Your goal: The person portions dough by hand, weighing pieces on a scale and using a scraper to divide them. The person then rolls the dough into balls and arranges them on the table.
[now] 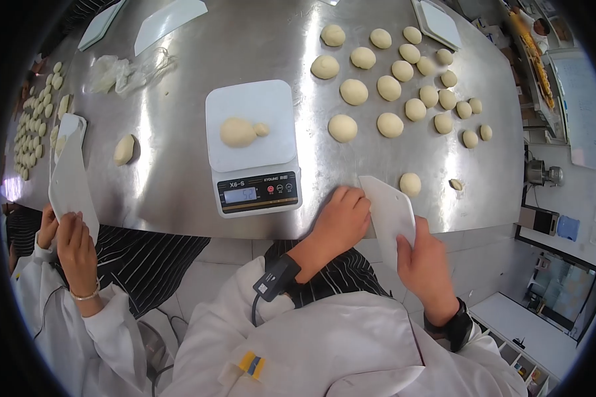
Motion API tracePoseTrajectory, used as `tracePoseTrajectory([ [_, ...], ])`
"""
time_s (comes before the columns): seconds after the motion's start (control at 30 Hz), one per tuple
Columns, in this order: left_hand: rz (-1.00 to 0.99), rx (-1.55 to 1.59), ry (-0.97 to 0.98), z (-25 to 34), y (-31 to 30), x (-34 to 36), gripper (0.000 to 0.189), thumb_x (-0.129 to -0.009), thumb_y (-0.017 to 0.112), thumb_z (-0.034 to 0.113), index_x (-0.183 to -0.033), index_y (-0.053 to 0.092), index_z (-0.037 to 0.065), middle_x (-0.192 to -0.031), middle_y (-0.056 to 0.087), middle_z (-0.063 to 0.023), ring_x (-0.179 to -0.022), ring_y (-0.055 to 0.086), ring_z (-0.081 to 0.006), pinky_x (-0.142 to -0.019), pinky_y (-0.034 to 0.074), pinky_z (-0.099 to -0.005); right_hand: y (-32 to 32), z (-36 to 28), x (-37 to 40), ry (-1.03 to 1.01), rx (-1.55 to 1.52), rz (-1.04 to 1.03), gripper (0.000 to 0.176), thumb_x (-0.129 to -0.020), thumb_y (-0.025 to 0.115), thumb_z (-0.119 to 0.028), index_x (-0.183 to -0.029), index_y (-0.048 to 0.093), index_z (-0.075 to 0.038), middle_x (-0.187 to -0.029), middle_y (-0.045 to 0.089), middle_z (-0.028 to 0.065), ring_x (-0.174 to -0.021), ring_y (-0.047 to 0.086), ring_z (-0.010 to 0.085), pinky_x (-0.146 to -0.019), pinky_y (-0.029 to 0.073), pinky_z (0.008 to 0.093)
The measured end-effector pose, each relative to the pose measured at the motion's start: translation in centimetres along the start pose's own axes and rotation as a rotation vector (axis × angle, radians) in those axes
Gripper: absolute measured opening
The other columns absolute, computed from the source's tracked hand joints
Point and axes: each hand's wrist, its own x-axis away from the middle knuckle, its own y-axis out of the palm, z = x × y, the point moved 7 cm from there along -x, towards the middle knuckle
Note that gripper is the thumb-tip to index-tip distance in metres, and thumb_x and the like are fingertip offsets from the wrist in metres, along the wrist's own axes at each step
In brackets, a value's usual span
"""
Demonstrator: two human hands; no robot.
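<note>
My right hand point(425, 264) grips a white plastic dough scraper point(392, 215), its blade angled over the table's near edge. Curled fingers of my left hand point(344, 218) rest beside the scraper's left edge; what they hold, if anything, is hidden. Just beyond the scraper sits a round dough ball point(410, 184), with a small dough scrap point(455, 184) to its right. A white digital scale point(251, 159) stands to the left of my hands. On its plate lie a larger dough piece point(237, 132) and a small dough bit point(261, 130) touching it.
Several dough balls point(353, 92) are spread across the right of the steel table point(198, 46). At left, a co-worker's hands point(76, 248) hold another white scraper point(76, 192) near a lone dough piece point(124, 150). A crumpled plastic bag point(129, 73) lies farther back.
</note>
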Motion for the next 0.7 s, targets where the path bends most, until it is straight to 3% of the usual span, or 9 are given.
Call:
tracePoseTrajectory([
  [0.13, 0.043, 0.028, -0.042, 1.7, -3.6, -0.6, 0.027, -0.07, 0.074, 0.009, -0.093, 0.063, 0.003, -0.1, 0.059, -0.0107, -0.092, 0.056, -0.03, -0.081, 0.048, -0.038, -2.2, -0.2, -0.1, -0.067, -0.122, 0.074, 0.028, -0.087, 0.055, -0.005, -0.113, 0.049, 0.002, -0.077, 0.063, 0.0238, -0.068, 0.062, 0.0442, -0.06, 0.049, 0.0464],
  [0.2, 0.182, -0.232, 0.022, 2.1, -9.4, -2.4, 0.033, -0.068, 0.074, 0.008, -0.099, 0.063, 0.006, -0.102, 0.06, -0.011, -0.094, 0.056, -0.0294, -0.082, 0.046, -0.0403, -3.7, -0.4, -0.3, -0.062, -0.179, 0.135, 0.028, -0.088, 0.055, -0.006, -0.114, 0.049, 0.002, -0.077, 0.063, 0.0235, -0.068, 0.062, 0.0438, -0.06, 0.05, 0.0451],
  [0.33, 0.198, -0.749, -0.205, -2.8, -18.3, -6.3, 0.034, -0.07, 0.072, 0.013, -0.102, 0.063, 0.008, -0.103, 0.062, -0.0056, -0.105, 0.053, -0.0298, -0.095, 0.034, -0.0449, -4.9, -0.4, -0.8, -0.052, -0.235, 0.201, 0.028, -0.089, 0.056, -0.009, -0.113, 0.05, 0.003, -0.079, 0.064, 0.0236, -0.07, 0.065, 0.0411, -0.061, 0.05, 0.0414],
  [0.37, 0.209, -0.754, -0.192, -4.0, -19.4, -6.4, 0.034, -0.07, 0.072, 0.013, -0.102, 0.063, 0.008, -0.103, 0.062, -0.0056, -0.105, 0.053, -0.0298, -0.095, 0.034, -0.0449, -5.0, -0.6, -0.9, -0.078, -0.215, 0.229, 0.028, -0.09, 0.057, -0.01, -0.113, 0.05, 0.004, -0.08, 0.064, 0.0235, -0.07, 0.065, 0.0401, -0.061, 0.05, 0.0405],
  [0.43, -0.076, -0.786, -0.063, -6.3, -18.0, -6.5, 0.03, -0.071, 0.071, 0.016, -0.099, 0.064, 0.008, -0.1, 0.063, -0.0035, -0.107, 0.052, -0.0289, -0.097, 0.031, -0.046, -5.0, -0.9, -0.8, -0.099, -0.262, 0.227, 0.028, -0.09, 0.057, -0.011, -0.113, 0.05, 0.004, -0.081, 0.064, 0.0235, -0.071, 0.065, 0.0391, -0.062, 0.051, 0.0401],
  [0.57, 0.026, -0.66, 0.094, -4.4, -17.9, -7.8, 0.026, -0.069, 0.071, 0.013, -0.095, 0.066, 0.01, -0.09, 0.064, -0.0031, -0.103, 0.054, -0.0273, -0.095, 0.033, -0.0457, -5.0, -0.6, -0.5, -0.089, -0.378, 0.246, 0.028, -0.09, 0.057, -0.012, -0.114, 0.05, 0.003, -0.083, 0.064, 0.0227, -0.071, 0.066, 0.0366, -0.064, 0.05, 0.0395],
  [0.63, 0.267, -0.4, 0.019, -2.5, -18.5, -8.2, 0.019, -0.072, 0.067, 0.009, -0.091, 0.065, 0.007, -0.092, 0.064, -0.0075, -0.098, 0.057, -0.0302, -0.087, 0.041, -0.0404, -5.4, -0.2, -0.6, -0.091, -0.375, 0.293, 0.029, -0.09, 0.057, -0.012, -0.114, 0.05, 0.002, -0.082, 0.064, 0.0218, -0.071, 0.066, 0.0359, -0.063, 0.05, 0.0395],
  [0.67, 0.244, -0.368, 0.021, -1.6, -17.0, -8.0, 0.019, -0.072, 0.067, 0.009, -0.091, 0.065, 0.007, -0.092, 0.064, -0.0075, -0.098, 0.057, -0.0302, -0.087, 0.041, -0.0404, -5.8, 0.2, -0.4, -0.099, -0.371, 0.33, 0.029, -0.09, 0.058, -0.012, -0.114, 0.05, 0.002, -0.082, 0.064, 0.021, -0.07, 0.066, 0.0352, -0.063, 0.05, 0.0394],
  [0.7, 0.078, -0.262, -0.028, -1.2, -14.5, -7.5, 0.019, -0.072, 0.066, 0.008, -0.091, 0.065, 0.006, -0.091, 0.063, -0.009, -0.095, 0.057, -0.0304, -0.083, 0.043, -0.0387, -5.9, 1.0, -0.3, -0.056, -0.355, 0.331, 0.029, -0.09, 0.058, -0.012, -0.114, 0.05, 0.002, -0.082, 0.064, 0.021, -0.07, 0.066, 0.0352, -0.063, 0.05, 0.0394],
])
